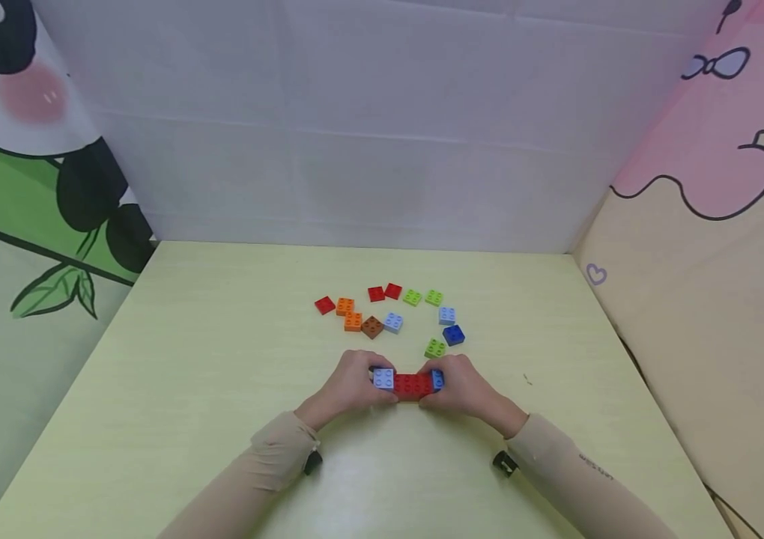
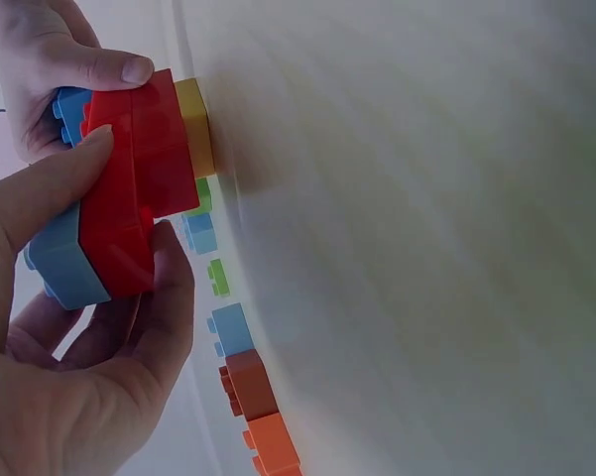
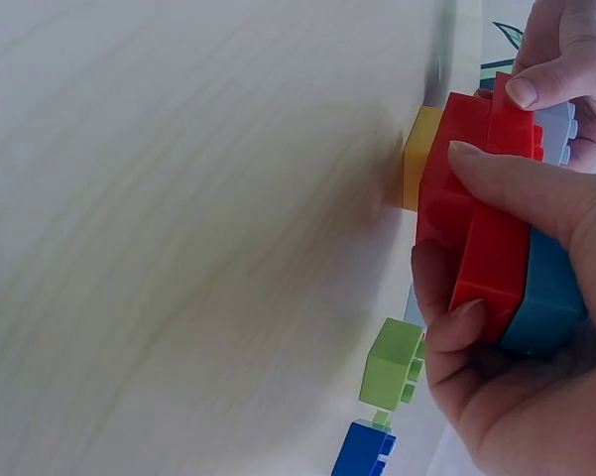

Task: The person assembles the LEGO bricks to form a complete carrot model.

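Observation:
Both hands hold one stack of toy building bricks near the middle of the table. Its red bricks [image 2: 139, 149] sit above a yellow brick [image 2: 195, 129]. On top, a light blue brick [image 1: 383, 379] is at the left end and a blue brick [image 3: 543, 296] at the right end. My left hand [image 1: 358, 380] grips the left end, thumb on the near red face and fingers curled behind. My right hand [image 1: 459, 383] grips the right end likewise, its thumb pressed on the red. The hands partly hide both ends of the stack.
Loose bricks lie beyond the hands: red [image 1: 324, 305], orange [image 1: 352, 321], brown [image 1: 372, 327], light blue [image 1: 392, 323], green [image 1: 434, 348] and dark blue [image 1: 453, 335]. A pale wall [image 1: 368, 172] rises behind the table [image 1: 207, 359], with printed panels at both sides.

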The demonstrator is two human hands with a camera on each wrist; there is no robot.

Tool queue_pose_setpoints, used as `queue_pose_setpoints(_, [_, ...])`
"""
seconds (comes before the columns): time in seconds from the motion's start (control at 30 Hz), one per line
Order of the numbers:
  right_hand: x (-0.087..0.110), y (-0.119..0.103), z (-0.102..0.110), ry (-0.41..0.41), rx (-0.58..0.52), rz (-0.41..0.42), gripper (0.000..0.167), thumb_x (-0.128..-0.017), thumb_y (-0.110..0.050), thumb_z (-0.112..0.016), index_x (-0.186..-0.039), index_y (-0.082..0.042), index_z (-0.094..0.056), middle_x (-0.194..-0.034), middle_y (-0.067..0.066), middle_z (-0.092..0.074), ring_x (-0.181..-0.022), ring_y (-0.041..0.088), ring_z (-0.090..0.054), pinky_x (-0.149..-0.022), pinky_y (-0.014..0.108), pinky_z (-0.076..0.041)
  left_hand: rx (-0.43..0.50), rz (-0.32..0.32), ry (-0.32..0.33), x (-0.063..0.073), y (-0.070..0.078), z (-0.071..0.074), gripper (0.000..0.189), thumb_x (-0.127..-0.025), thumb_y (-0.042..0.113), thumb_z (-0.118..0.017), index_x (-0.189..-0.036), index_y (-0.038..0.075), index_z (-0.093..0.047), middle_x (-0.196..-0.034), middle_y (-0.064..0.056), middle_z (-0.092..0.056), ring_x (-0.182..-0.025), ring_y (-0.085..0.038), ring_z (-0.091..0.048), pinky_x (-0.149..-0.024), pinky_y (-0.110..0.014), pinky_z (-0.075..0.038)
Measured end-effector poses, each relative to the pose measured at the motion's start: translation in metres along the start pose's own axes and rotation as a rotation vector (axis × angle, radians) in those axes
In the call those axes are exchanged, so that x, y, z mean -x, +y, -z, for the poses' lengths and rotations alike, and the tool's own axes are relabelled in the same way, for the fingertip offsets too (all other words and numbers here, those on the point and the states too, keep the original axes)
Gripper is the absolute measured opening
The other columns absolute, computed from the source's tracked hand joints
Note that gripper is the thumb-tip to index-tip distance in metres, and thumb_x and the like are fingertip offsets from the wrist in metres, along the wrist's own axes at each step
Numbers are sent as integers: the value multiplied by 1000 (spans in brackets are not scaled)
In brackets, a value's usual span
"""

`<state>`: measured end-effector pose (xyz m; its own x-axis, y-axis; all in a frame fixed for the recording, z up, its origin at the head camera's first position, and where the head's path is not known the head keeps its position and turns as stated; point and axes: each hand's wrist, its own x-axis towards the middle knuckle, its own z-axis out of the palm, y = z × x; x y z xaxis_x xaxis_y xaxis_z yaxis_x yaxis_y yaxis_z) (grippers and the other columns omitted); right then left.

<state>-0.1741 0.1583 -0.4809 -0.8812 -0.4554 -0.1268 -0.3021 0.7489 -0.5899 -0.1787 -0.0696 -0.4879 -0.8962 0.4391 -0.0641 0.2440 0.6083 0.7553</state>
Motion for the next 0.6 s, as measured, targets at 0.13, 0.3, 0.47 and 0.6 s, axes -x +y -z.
queue_pose_setpoints(0.13, [2, 1, 0, 8, -11, 0, 34, -71, -24, -86, -101, -17, -72, -93, -9, -62, -85, 15, -52, -74, 33, -44, -4, -1, -5, 0, 0, 0, 37, -70, 25, -86, -103, 14, -73, -99, 5, -62, -95, -18, -51, -79, -36, -44])
queue_pose_setpoints(0.3, [5, 2, 2, 24, -9, -6, 38, -70, -29, -86, -103, -19, -71, -96, -8, -62, -88, 16, -51, -75, 34, -43, 4, 22, -12, 1, 1, 1, 35, -71, 24, -85, -102, 16, -72, -99, 6, -61, -96, -18, -50, -78, -36, -45])
queue_pose_setpoints(0.47, [11, 1, 7, 56, -5, -20, 41, -69, -30, -87, -104, -19, -71, -100, -6, -61, -92, 17, -52, -78, 35, -45, -5, 24, -8, 1, 3, 1, 36, -71, 25, -85, -103, 15, -73, -101, 4, -62, -97, -18, -50, -79, -37, -45])
queue_pose_setpoints(0.6, [16, 3, 11, 67, -28, -19, 42, -69, -25, -87, -106, -17, -70, -101, -4, -62, -91, 17, -54, -78, 35, -47, -13, 29, -8, 1, 4, 1, 37, -71, 26, -85, -103, 15, -73, -101, 4, -62, -97, -18, -50, -80, -37, -45])
